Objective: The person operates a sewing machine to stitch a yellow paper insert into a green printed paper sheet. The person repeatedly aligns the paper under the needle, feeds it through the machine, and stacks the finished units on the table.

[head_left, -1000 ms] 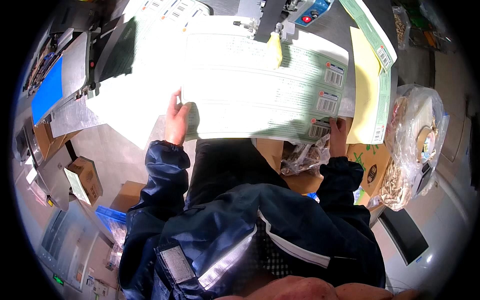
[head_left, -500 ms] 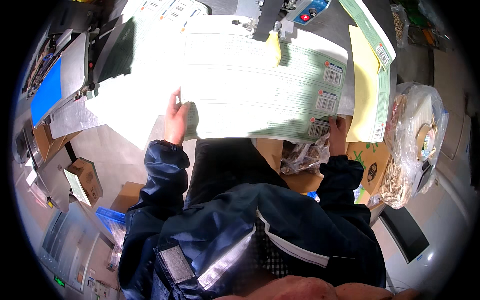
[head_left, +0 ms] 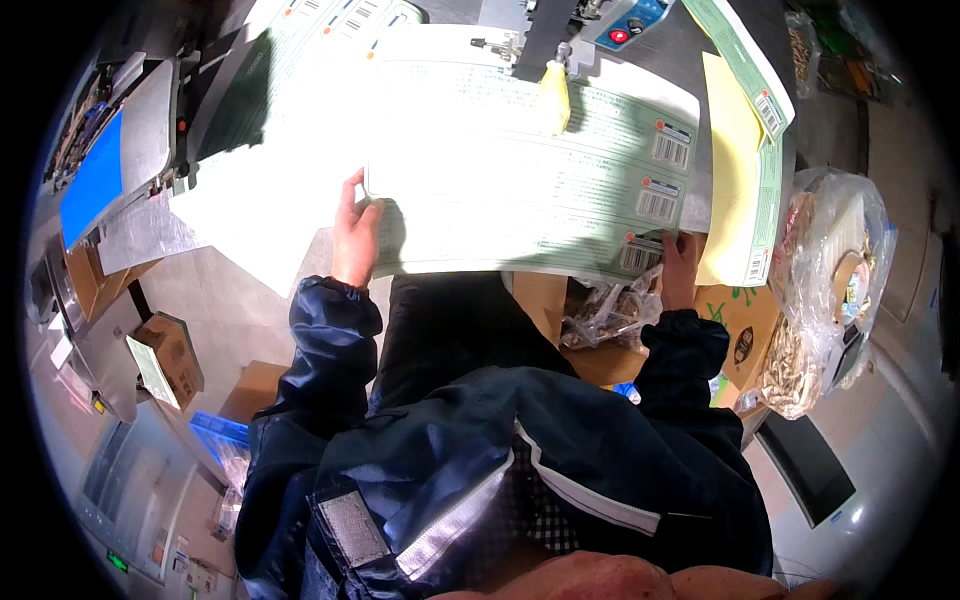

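A wide printed sheet [head_left: 500, 205], pale green with barcodes along its right side, lies on the table beneath a bench machine. My left hand [head_left: 357, 238] is closed on the sheet's left edge, thumb on top. Its lower right corner sits in the fingers of my right hand [head_left: 680, 268], beside the lowest barcode. Over the sheet's upper part hangs the machine's yellow tip [head_left: 554, 98], under a dark arm. I cannot tell whether the tip touches the paper. Bright glare washes out the middle of the print.
More green printed sheets [head_left: 262, 215] lie at the left. A yellow sheet [head_left: 728, 170] and a folded printed sheet [head_left: 768, 105] are on the right. The machine's blue control box [head_left: 632, 22] has a red button. Clear plastic bags [head_left: 830, 270] and cardboard boxes [head_left: 742, 325] stand right, below table level.
The picture has shifted very slightly, and the sheet's near edge sits a touch higher in it. Both hands keep their hold on the sheet.
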The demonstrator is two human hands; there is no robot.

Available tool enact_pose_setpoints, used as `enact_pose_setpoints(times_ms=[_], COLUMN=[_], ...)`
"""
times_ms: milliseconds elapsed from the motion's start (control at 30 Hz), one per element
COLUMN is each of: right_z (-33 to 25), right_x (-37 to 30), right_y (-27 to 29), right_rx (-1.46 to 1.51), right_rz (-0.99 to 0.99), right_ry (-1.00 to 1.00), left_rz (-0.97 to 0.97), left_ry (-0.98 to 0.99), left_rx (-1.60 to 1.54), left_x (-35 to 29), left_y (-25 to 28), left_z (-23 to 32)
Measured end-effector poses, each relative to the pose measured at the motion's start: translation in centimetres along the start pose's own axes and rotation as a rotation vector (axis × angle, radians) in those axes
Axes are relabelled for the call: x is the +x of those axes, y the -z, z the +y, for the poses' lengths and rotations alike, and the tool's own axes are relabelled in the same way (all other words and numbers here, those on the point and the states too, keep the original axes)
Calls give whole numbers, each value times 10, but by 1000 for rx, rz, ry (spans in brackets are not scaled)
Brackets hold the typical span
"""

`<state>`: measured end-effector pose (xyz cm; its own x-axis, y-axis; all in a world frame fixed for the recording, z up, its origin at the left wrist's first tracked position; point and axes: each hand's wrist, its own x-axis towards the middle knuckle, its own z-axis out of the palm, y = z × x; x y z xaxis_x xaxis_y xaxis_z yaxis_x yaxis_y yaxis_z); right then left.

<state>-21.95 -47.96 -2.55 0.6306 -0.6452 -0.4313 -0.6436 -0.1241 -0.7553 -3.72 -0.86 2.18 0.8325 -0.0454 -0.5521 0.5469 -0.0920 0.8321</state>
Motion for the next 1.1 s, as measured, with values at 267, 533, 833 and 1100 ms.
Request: enact_pose_setpoints(times_ms=[267, 533, 833, 1100], right_z=[-6, -28, -93, -287], right_x=[8, -5, -14, -65], right_y=[-7, -21, -45, -166], right_rx=[60, 39, -253, -201], right_rz=[81, 259, 293, -235], right_ry=[144, 1, 384, 221], left_rz=[-4, -40, -44, -79], left_ry=[-81, -69, -182, -208], left_rx=[128, 84, 189, 32], left_x=[8, 14, 19, 22], left_y=[-10, -8, -5, -4], left_z=[11, 8, -6, -5])
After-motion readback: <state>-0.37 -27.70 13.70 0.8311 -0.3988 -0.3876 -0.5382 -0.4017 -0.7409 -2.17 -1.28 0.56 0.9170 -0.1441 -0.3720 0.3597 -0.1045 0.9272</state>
